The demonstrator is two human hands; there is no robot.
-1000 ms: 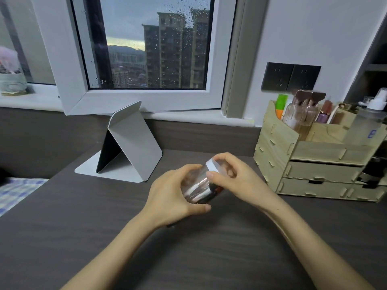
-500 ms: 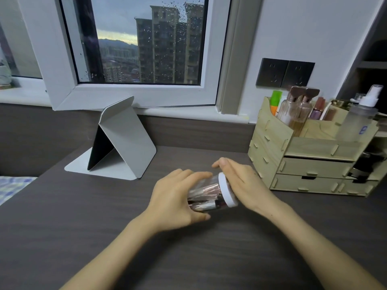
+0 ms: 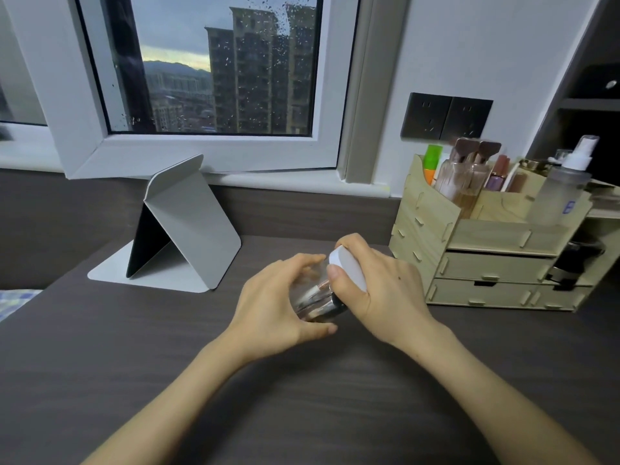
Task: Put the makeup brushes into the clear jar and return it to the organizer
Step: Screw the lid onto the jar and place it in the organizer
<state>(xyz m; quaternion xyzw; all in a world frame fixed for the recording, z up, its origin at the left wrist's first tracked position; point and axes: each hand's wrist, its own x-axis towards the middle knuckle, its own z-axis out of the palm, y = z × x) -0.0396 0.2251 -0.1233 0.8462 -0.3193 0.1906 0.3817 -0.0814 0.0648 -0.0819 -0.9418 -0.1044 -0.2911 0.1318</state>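
A clear jar point(image 3: 313, 298) lies tilted on its side just above the dark desk, with makeup brushes point(image 3: 318, 292) visible inside it. My left hand point(image 3: 278, 307) wraps around the jar's body from the left. My right hand point(image 3: 375, 290) grips the white lid point(image 3: 349, 268) at the jar's right end. The wooden organizer point(image 3: 486, 239) stands at the right against the wall, with bottles and more brushes in its top compartments.
A folded grey stand with a dark screen point(image 3: 174, 229) sits at the back left of the desk point(image 3: 167, 364). A white spray bottle point(image 3: 567, 189) stands in the organizer's right side. A window frame and sill run behind.
The jar has been turned in my hands; my right hand now closes over the white lid instead of resting behind it. The view has shifted slightly.
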